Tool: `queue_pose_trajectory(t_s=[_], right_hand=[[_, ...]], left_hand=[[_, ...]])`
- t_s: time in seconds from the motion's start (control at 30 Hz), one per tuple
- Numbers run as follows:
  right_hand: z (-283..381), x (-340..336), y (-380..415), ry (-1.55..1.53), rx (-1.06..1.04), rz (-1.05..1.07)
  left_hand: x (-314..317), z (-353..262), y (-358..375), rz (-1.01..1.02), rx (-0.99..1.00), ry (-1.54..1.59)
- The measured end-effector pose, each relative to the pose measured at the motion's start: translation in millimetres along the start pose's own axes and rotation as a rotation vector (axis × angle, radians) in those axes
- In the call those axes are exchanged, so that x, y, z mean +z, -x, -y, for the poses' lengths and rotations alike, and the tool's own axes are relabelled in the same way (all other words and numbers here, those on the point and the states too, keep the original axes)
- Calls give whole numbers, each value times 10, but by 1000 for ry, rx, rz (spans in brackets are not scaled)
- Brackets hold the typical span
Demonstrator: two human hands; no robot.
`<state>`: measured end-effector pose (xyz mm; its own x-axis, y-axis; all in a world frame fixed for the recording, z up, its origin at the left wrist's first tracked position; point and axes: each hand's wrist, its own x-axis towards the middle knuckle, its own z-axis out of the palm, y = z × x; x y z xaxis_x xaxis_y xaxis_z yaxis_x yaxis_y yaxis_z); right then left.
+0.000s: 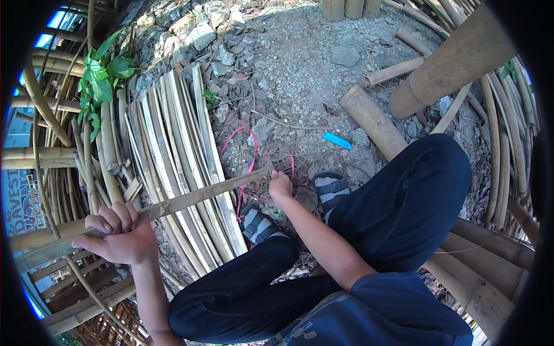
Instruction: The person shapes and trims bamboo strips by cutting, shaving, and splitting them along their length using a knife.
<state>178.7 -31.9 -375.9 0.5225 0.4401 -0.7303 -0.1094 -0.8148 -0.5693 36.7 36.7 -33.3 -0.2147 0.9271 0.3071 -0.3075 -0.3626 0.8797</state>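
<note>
A long bamboo strip point(196, 196) runs slantwise from the lower left up to the middle of the view. My left hand point(118, 233) has its fingers curled over the strip near the left side, thumb pointing left. At the strip's right end, my right hand point(280, 185) is closed on a small blade-like piece point(269, 166) that touches or meets the strip; its exact shape is hard to make out. Under the strip lies a row of split bamboo slats point(182, 132). A pink ribbon point(254, 151) loops on the ground beside them.
A blue strip point(337, 140) lies on the gravel. Cut bamboo pieces point(372, 118) and a thick bamboo post point(438, 66) stand or lie at the right. Bamboo poles point(479, 277) are at the lower right, a bamboo fence point(55, 153) and green leaves point(98, 75) at the left.
</note>
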Motion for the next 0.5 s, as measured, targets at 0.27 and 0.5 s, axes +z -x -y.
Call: queue_pose_trajectory(t_s=[0.27, 0.5], right_hand=[[4, 145, -4, -248, 111, 45], [128, 294, 325, -379, -64, 104]], left_hand=[[-88, 34, -61, 50, 21, -23], [-41, 26, -39, 3, 33, -42]])
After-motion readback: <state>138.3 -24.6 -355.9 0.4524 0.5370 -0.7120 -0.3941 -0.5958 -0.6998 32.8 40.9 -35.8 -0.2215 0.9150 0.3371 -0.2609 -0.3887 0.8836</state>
